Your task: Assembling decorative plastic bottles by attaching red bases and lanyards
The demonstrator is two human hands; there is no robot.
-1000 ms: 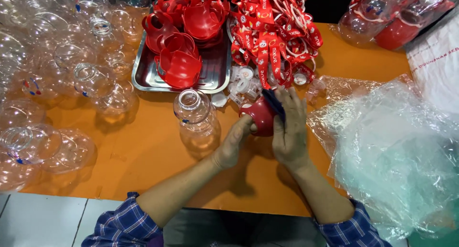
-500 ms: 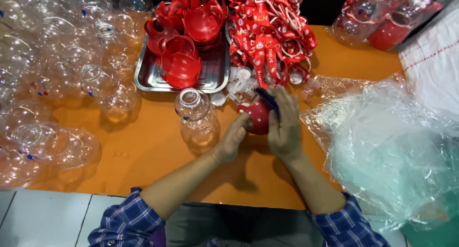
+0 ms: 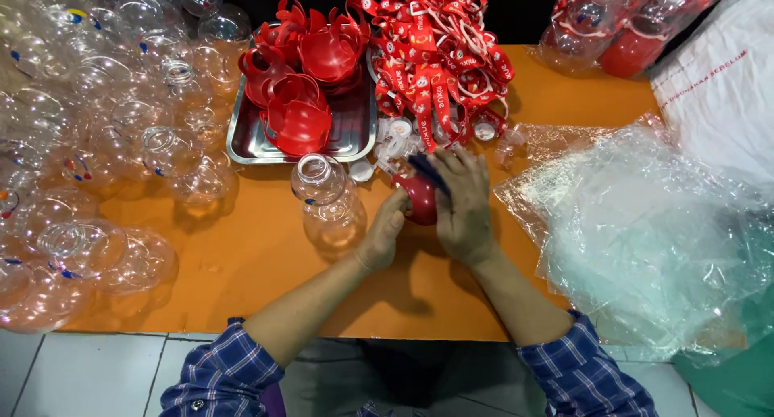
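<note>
— Where is the red piece right now?

— Your left hand [image 3: 385,233] and right hand [image 3: 462,206] have the red round part [image 3: 420,198] between them, just above the orange table [image 3: 266,256], near its middle. Your left grip presses its fingertips against the part's left side, only partly curled. Your right grip is folded over the part from the right, fingers bent around it, with a dark blue strip [image 3: 427,172] running under your fingertips.

— What sits closest to your hands?

— A clear plastic bottle [image 3: 329,203] lies just beside your left hand, its open neck pointing away from you. Behind it is a metal tray [image 3: 355,135] holding red cup-shaped pieces [image 3: 300,114]. Right of the tray you have a heap of red printed straps [image 3: 435,54], and small white caps [image 3: 395,135] lie scattered at its foot, near your right fingertips.

— And further out?

— A crowd of clear round bottles [image 3: 89,127] fills the table's left side. Crumpled clear plastic bags [image 3: 645,223] lie to your right.
</note>
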